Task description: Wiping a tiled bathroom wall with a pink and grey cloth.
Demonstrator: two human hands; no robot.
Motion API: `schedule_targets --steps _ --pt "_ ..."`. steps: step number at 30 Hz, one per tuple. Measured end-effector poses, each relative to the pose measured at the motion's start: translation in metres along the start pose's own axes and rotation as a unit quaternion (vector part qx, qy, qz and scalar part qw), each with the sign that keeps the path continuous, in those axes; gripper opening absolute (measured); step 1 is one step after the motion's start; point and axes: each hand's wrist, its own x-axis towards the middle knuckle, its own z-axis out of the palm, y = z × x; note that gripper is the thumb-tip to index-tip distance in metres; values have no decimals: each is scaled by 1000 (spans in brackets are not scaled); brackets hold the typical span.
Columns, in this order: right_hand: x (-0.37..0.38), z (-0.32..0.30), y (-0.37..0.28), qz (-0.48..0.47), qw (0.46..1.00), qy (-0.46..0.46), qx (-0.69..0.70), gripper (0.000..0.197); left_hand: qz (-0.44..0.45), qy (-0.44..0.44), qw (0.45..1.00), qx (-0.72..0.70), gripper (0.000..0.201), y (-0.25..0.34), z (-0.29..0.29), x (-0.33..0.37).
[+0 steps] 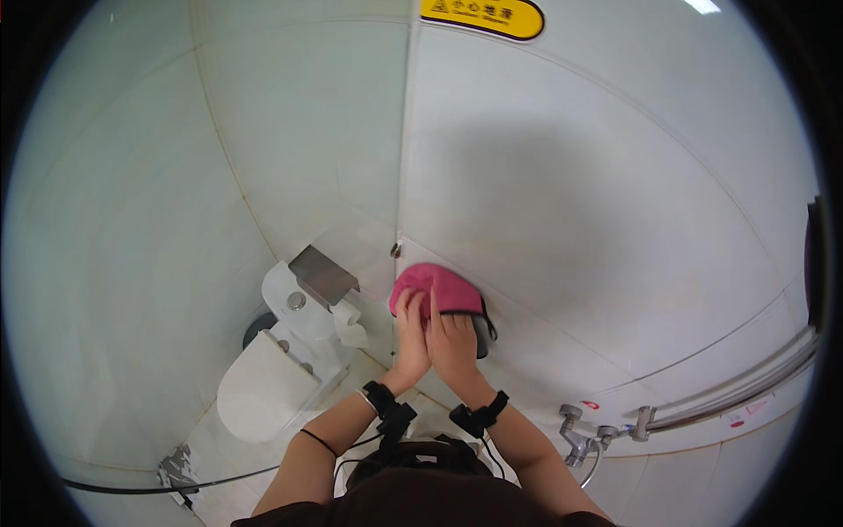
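In front of me at the wall is a pink cloth [448,283] with black edging, a dark loop at its right end and a grey underside showing below. My left hand [410,338] has its fingers bent onto the pink side, gripping it from the left. Beside it, touching, my right hand [452,345] grips the cloth near the black edging; one finger points up along the pink surface and the others are partly hidden. Black bands with small boxes sit on both wrists.
At the left stands a white toilet [268,386], with a metal paper holder [325,274] and a hanging paper roll [349,327] above it. A shower mixer [580,436] and a metal rail [729,400] are on the right. A yellow sign [487,16] is high on the wall.
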Motion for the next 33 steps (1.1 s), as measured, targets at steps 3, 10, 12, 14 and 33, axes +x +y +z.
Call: schedule_targets --steps 3,10,12,14,33 --pt "-42 -9 0 95 991 -92 36 63 19 -80 997 3 55 -1 12 -25" --pt "-34 -140 35 229 971 46 -44 71 247 -116 962 -5 51 131 55 6" --pt "-34 -150 44 237 962 103 -86 70 298 -124 946 -3 49 144 68 15" --pt "-41 -143 52 261 957 124 -37 73 361 -64 930 36 44 149 78 17" --pt "-55 -152 80 240 949 191 -73 74 458 -155 875 28 51 180 84 29"
